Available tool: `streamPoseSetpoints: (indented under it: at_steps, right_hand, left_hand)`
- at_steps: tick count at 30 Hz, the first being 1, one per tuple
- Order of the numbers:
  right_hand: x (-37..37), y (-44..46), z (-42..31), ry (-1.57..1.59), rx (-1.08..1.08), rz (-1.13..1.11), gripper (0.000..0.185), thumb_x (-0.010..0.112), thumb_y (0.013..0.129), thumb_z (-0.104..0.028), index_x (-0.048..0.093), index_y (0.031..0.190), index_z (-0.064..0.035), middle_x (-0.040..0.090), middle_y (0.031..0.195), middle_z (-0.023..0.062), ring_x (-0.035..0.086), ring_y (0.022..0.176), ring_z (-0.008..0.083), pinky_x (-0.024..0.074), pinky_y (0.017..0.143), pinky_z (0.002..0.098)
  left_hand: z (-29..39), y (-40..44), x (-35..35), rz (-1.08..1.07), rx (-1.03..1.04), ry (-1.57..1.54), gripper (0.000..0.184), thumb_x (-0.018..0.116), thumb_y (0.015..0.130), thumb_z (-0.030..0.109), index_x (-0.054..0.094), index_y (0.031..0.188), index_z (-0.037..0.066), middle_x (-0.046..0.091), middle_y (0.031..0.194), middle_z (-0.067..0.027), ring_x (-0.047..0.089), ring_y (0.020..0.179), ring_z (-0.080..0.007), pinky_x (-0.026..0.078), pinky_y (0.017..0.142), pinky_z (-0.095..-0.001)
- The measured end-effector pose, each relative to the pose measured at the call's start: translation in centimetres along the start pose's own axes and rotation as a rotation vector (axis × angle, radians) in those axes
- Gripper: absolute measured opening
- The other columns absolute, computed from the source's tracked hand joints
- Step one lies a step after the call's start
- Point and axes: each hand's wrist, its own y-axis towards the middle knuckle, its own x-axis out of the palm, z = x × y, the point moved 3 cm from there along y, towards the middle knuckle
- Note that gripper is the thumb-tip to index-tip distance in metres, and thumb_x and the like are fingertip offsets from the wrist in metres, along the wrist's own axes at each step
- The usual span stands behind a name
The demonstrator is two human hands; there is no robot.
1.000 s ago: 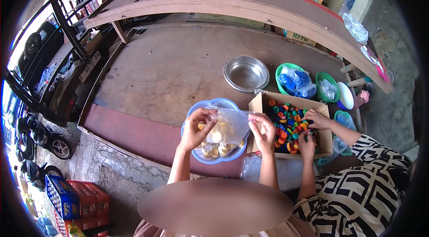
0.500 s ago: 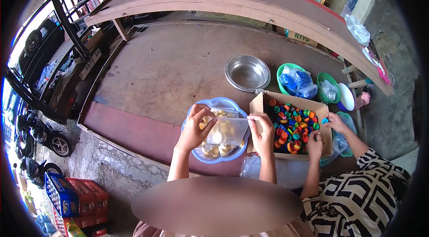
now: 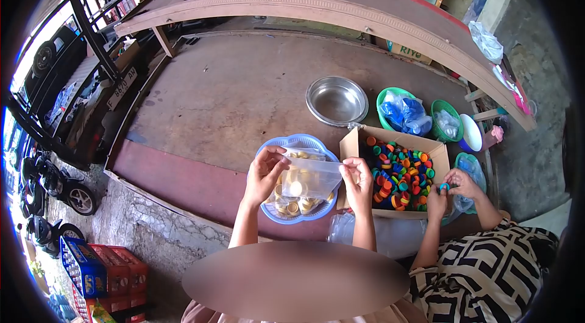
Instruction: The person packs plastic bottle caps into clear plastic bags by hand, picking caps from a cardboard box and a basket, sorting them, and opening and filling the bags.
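Observation:
A clear plastic bag [image 3: 312,180] with yellowish caps in it is stretched between my two hands. My left hand [image 3: 263,175] pinches its upper left corner, and my right hand [image 3: 359,180] pinches the upper right corner. Under the bag sits a blue scalloped basket [image 3: 296,220], which holds gold-coloured caps and more clear bags. To the right of my right hand stands an open cardboard box [image 3: 440,157] full of coloured caps [image 3: 399,171]. Part of the basket's contents is hidden by the bag.
A co-worker's hands [image 3: 450,192] hold a blue-green cap at the box's right edge. Behind the box are a steel bowl [image 3: 337,101], two green baskets [image 3: 396,91] [image 3: 448,119] with bags and a white-blue bowl [image 3: 471,133]. Plastic sheeting [image 3: 378,235] lies before the box.
My hands have barely shifted and still hold the bag by its top corners. The co-worker's hands have left the box's middle and come together at its right edge around a blue-green cap.

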Motion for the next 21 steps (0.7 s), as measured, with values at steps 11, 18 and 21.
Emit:
streamPoseSetpoints:
  at_steps: [11,18,21]
  right_hand:
    - [0.2,-0.2,-0.4,-0.012,-0.020,-0.047,0.007,0.054,0.087,-0.005,0.055,0.089,0.0009,0.060,0.080,0.0061,0.057,0.070,0.0111,0.0450,0.067,0.0251]
    - [-0.1,-0.3,-0.8,-0.052,-0.019,-0.054,0.006,0.051,0.088,-0.002,0.056,0.087,0.0011,0.059,0.080,0.0067,0.056,0.072,0.0114,0.0440,0.066,0.0248]
    - [0.0,-0.3,-1.6,-0.114,-0.126,-0.074,0.008,0.049,0.086,0.001,0.056,0.085,0.0015,0.058,0.077,0.0072,0.055,0.071,0.0127,0.0431,0.065,0.0247]
  left_hand:
    - [-0.6,0.2,-0.3,0.011,0.049,0.125,0.009,0.054,0.088,0.003,0.046,0.091,0.003,0.053,0.082,-0.0022,0.053,0.077,-0.0085,0.044,0.070,-0.0229]
    - [1.1,-0.2,0.2,-0.007,-0.053,0.167,0.005,0.051,0.088,0.000,0.046,0.088,0.000,0.054,0.080,-0.0026,0.057,0.079,-0.0091,0.048,0.070,-0.0245]
    - [1.1,-0.4,0.2,-0.048,-0.023,0.277,0.003,0.052,0.087,-0.001,0.049,0.089,-0.001,0.056,0.080,-0.0030,0.058,0.081,-0.0095,0.048,0.072,-0.0246]
